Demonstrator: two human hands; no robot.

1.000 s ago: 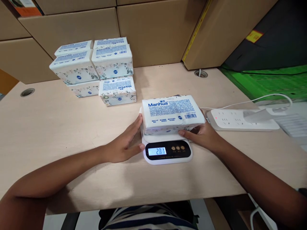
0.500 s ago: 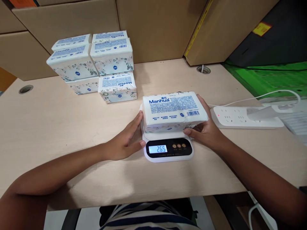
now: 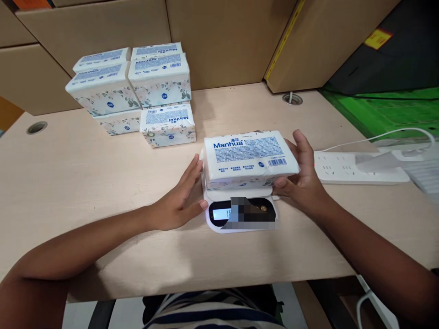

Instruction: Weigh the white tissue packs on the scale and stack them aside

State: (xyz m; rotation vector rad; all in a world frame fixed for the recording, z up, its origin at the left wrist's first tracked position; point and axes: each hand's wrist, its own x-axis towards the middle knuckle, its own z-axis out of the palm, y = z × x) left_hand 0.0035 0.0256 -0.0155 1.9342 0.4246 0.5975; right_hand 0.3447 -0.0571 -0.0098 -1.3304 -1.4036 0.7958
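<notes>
A white Manhua tissue pack point(image 3: 252, 155) lies flat on the plate of a small white digital scale point(image 3: 211, 224). Its lit display is partly covered by a pixelated patch, so the reading cannot be made out in full. My left hand point(image 3: 180, 201) is open at the scale's left edge, thumb by the display corner and fingertips along the side. On the right, my right hand point(image 3: 305, 183) is open with fingers apart, close to the pack's right end; whether a fingertip still touches it, I cannot tell.
Several more tissue packs point(image 3: 159, 80) are stacked at the back left, in front of cardboard boxes point(image 3: 226, 45). A white power strip point(image 3: 332, 169) with a plug and cable lies right of my right hand. A green crate point(image 3: 366, 114) stands beyond the table's right edge.
My right hand has loosened from the tissue pack and shifted slightly right, its fingers spreading. The display reading has changed from 265. My left hand and the pack have barely moved.
</notes>
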